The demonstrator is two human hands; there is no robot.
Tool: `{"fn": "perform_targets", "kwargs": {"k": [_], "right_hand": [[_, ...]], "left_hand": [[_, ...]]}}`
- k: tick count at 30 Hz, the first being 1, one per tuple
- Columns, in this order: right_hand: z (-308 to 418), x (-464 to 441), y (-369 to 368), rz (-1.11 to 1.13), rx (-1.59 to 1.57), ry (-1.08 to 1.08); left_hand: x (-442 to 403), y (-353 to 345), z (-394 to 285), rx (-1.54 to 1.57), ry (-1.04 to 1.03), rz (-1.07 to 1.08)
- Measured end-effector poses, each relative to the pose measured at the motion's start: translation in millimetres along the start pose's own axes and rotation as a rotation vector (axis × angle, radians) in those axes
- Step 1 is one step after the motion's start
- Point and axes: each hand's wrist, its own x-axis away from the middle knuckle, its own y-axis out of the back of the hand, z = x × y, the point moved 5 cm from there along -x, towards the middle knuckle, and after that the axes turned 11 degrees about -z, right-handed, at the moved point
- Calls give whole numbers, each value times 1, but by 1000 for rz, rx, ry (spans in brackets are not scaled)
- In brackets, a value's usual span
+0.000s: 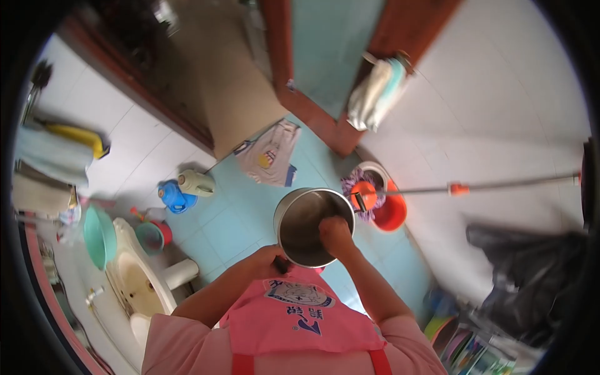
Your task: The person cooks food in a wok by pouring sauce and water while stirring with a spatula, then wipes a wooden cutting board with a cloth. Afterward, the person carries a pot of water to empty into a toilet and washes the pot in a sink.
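Observation:
A round metal pot with a dark handle is held in front of the pink apron. My left hand is closed around the pot's dark handle at the lower left. Over the pot's right side, my right hand reaches in past the rim with its fingers curled. What those fingers hold, if anything, is too blurred to make out. The inside of the pot looks grey-brown.
A mop stands by a red bucket at the right. Left are a sink, a green basin and two jugs. A grey cloth lies on the floor ahead, near a doorway.

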Motion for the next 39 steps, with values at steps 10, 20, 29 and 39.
{"fn": "perform_targets", "kwargs": {"k": [10, 20, 29, 39], "right_hand": [[104, -240, -111, 85, -26, 345], [190, -501, -110, 71, -118, 390], [205, -767, -155, 173, -182, 567], [286, -1003, -219, 375, -261, 695]], "left_hand": [[35, 129, -187, 217, -271, -6], [42, 203, -405, 604, -149, 69], [-1, 224, -619, 876, -134, 126], [22, 270, -847, 995, -320, 55]]}}
